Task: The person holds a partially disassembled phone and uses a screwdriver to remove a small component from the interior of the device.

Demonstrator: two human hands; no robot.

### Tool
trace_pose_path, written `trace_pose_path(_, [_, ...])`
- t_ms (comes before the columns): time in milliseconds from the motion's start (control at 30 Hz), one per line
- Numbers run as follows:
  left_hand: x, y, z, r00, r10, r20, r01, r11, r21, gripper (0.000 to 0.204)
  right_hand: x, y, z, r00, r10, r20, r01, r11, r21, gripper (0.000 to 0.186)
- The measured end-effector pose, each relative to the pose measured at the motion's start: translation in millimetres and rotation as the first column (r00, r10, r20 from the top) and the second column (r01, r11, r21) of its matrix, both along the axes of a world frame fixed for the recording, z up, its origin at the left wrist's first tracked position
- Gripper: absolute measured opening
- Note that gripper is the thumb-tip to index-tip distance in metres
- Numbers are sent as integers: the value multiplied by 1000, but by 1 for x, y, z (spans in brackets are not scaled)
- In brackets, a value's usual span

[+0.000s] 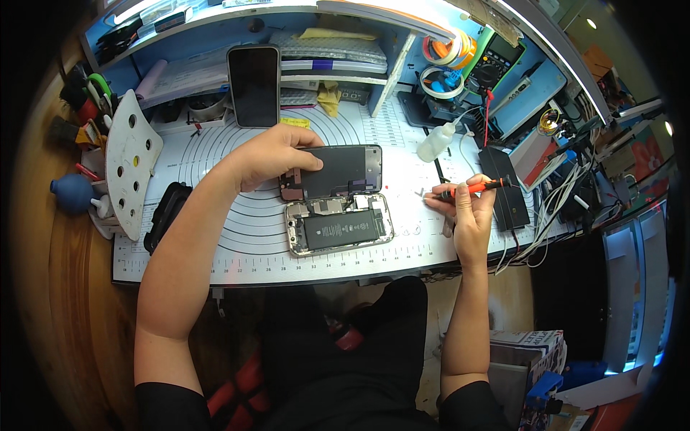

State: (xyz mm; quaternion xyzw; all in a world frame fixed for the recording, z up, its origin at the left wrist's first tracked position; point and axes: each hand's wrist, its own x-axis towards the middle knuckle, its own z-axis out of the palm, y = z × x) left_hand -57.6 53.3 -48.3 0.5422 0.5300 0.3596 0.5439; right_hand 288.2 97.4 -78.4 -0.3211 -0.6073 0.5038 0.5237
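1. Head view: the opened phone lies on the white printed mat (237, 248) that covers the tabletop, in front of the person. Its body (327, 207) sits nearer the person, with the dark battery (341, 228) facing up.
2. The screen (341, 171) lies just beyond the body, inner face up, edge along edge. A dark strip appears to bridge the two near their right half; lying them this close probably spares it from being pulled.
3. The left hand (267, 159) reaches over from the left, its thumb flat on the inner face of the screen near the upper left part and its other fingers bent past the far edge. This likely steadies the screen; whether the fingers also pinch it from beneath is hidden.
4. The left forearm slants up and inward, elbow out to the side, so the phone body is uncovered.
5. The right hand (471, 224) stands apart from the phone, off to its right, fingers closed around an orange and black screwdriver (478, 188). The tool lies nearly level, handle end to the right, touching nothing on the mat, as if simply carried ready.
6. The right forearm rises almost straight from the lower edge, palm turned inward, wrist slightly bent.
7. A white dropper bottle (435, 144) lies tilted beyond the right hand, seemingly within easy reach; another phone (254, 87) stands upright against the shelf (334, 77), out of the working space.
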Motion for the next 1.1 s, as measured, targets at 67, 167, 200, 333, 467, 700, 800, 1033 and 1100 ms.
trace_pose_path(67, [0, -1, 0, 1000, 4, -2, -4, 1000, -3, 24, 0, -1, 1, 1000, -3, -3, 3, 1000, -11, 12])
trace_pose_path(167, [0, 0, 0, 1000, 3, 0, -3, 1000, -3, 24, 1, -4, 4, 1000, -15, -6, 15, 999, -31, 12])
trace_pose_path(200, [0, 1, 0, 1000, -2, 3, 2, 1000, -1, 24, 1, -5, 5, 1000, -25, -7, 24, 999, -41, 12])
trace_pose_path(333, [1, -2, 2, 1000, 17, -10, -17, 1000, -12, 24, 2, -10, 8, 999, -37, 26, 38, 998, -53, 14])
trace_pose_path(467, [0, 0, 0, 1000, 5, -18, -5, 1000, -3, 26, 1, -12, 6, 991, -93, 98, 81, 989, 127, 14])
trace_pose_path(700, [-2, -1, 0, 1000, 5, -8, -5, 1000, -5, 24, -62, -44, 20, 997, 61, 49, -75, 929, 363, 82])
trace_pose_path(800, [-1, -1, -1, 1000, -4, 11, 3, 1000, 15, 25, -86, -48, 15, 988, 119, 94, -148, 899, 413, 99])
trace_pose_path(1033, [0, -1, 0, 1000, 8, -7, -8, 1000, 13, 24, -109, -43, -2, 978, 160, 136, -205, 872, 445, 85])
trace_pose_path(1100, [1, -1, 0, 1000, 12, -20, -12, 1000, 27, 22, -110, -42, -5, 976, 158, 148, -209, 863, 461, 85])
